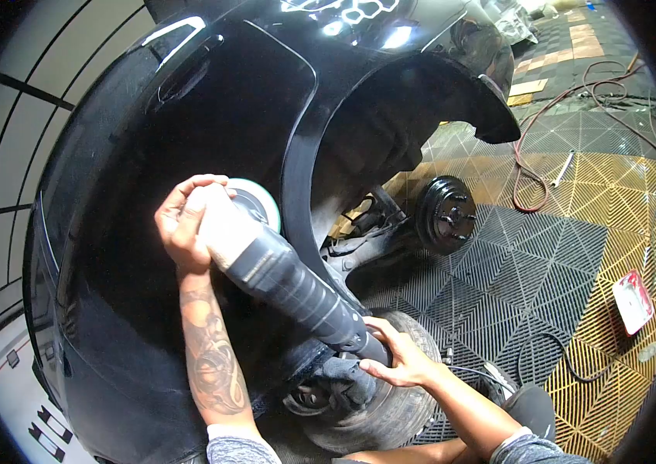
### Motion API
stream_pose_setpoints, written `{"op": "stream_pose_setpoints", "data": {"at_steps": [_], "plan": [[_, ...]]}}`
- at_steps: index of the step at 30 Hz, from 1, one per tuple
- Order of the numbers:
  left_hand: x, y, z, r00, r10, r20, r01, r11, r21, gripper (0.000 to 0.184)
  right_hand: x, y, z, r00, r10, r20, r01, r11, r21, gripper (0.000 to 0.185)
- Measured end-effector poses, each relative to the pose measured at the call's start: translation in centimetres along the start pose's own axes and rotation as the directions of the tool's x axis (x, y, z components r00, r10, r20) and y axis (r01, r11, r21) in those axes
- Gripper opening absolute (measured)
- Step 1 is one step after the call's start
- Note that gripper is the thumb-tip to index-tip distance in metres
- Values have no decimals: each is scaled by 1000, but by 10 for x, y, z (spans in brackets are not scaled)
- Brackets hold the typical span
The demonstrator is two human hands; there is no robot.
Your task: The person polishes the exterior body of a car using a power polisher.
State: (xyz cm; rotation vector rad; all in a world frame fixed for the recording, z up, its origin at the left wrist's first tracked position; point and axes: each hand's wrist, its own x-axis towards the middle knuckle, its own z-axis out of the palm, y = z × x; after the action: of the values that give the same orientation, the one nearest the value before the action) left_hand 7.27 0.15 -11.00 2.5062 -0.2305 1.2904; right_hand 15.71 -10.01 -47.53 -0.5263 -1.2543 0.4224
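A long black polisher (297,290) with a pale-covered head lies diagonally across the view. Its round pad (254,203), edged in light green, rests against or very near the black car panel (189,139); the exact contact is hidden. My left hand (191,220) is closed over the polisher's head, fingers wrapped round its top. At the tool's rear end, my right hand (401,354) grips the dark handle, thumb on one side. The wheel arch edge (305,162) curves just right of the pad.
An exposed wheel hub (445,215) sticks out of the open wheel arch. Below the handle lies a tire (398,410). A red hose (520,170), a metal tool (564,168) and a red-and-white container (633,301) are on the patterned floor tiles (490,286).
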Motion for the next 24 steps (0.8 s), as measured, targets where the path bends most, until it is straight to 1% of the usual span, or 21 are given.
{"op": "stream_pose_setpoints", "data": {"at_steps": [1,3,4,5,6,8,9,11,12,15,16,17,18,19,20,21,22,23,24], "plan": [[9,1,-4,1000,-11,8,11,1000,-5,35,4,-5,-3,1000,-6,-4,6,1000,-3,78],[26,1,-9,999,-52,-12,51,997,-57,36,17,-18,-9,993,-120,16,121,976,-183,78],[36,2,-6,996,-65,-62,63,998,-27,37,24,-22,-12,984,-176,33,179,944,-276,80],[45,2,-6,996,-68,-59,67,998,-18,37,30,-31,-15,984,-176,32,178,945,-274,80],[54,2,-3,996,-74,-40,72,997,-35,38,35,-42,-17,998,-60,17,63,974,-218,78],[72,3,10,996,-80,-26,78,995,-70,38,39,-45,-20,999,-32,-34,25,982,-190,74],[82,2,15,997,-75,5,75,995,-72,38,40,-45,-23,999,-36,-35,29,981,-190,74],[102,-10,22,993,-85,80,94,989,-114,40,43,-48,-27,981,-163,-106,135,963,-234,73],[111,-11,30,991,-96,98,107,988,-113,41,45,-51,-30,977,-172,-125,142,966,-216,72],[140,-16,48,986,-82,148,100,989,-113,43,55,-62,-47,973,-176,-147,136,960,-246,72],[151,-17,52,985,-61,159,72,995,-63,44,59,-68,-52,973,-168,-158,127,962,-244,72],[163,-22,55,983,-41,177,52,997,-61,44,63,-74,-56,973,-160,-169,117,963,-241,71],[174,-26,59,982,-18,188,30,998,-63,44,66,-80,-61,979,-94,-180,61,981,-183,71],[182,-31,63,980,4,196,8,998,-63,43,68,-78,-64,974,-117,-192,78,977,-201,71],[189,-36,66,965,132,226,-150,987,61,42,69,-76,-67,969,-140,-204,94,971,-220,71],[192,-41,68,931,247,268,-301,936,184,41,71,-75,-71,963,-162,-215,109,965,-239,71],[188,-37,73,960,131,248,-139,990,15,40,67,-84,-69,978,-4,-210,-18,994,-104,71],[183,-32,79,975,14,223,23,986,-162,39,64,-86,-66,978,52,-201,-55,998,-13,72],[176,-30,81,978,0,209,33,988,-153,39,61,-88,-64,976,107,-191,-94,993,77,72]]}}
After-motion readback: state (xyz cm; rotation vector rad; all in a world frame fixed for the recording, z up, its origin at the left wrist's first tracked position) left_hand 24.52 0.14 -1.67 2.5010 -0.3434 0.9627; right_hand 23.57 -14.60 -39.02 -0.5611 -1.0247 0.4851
